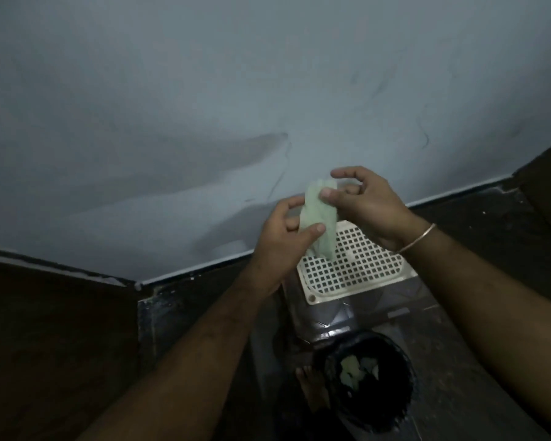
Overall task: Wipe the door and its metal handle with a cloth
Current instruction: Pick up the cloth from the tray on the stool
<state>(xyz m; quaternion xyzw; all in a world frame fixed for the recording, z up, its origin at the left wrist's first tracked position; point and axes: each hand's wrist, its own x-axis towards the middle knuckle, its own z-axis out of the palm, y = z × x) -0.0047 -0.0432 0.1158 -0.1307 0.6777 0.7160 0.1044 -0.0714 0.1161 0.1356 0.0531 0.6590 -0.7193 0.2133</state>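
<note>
A pale green cloth point(320, 218) hangs folded between both hands in the middle of the head view. My left hand point(280, 246) pinches its lower part between thumb and fingers. My right hand point(363, 205), with a thin bangle on the wrist, grips its top edge with the thumb. Behind the hands stands a wide pale grey-blue painted surface point(236, 106) with dark scuff marks; I cannot tell whether it is the door. No metal handle is in view.
A cream perforated plastic panel point(357, 268) lies on the dark floor below the hands. A black bucket point(366, 380) with pale scraps inside stands nearer me, a bare foot point(312, 389) beside it. Dark brown surfaces flank left point(45, 345) and right point(547, 192).
</note>
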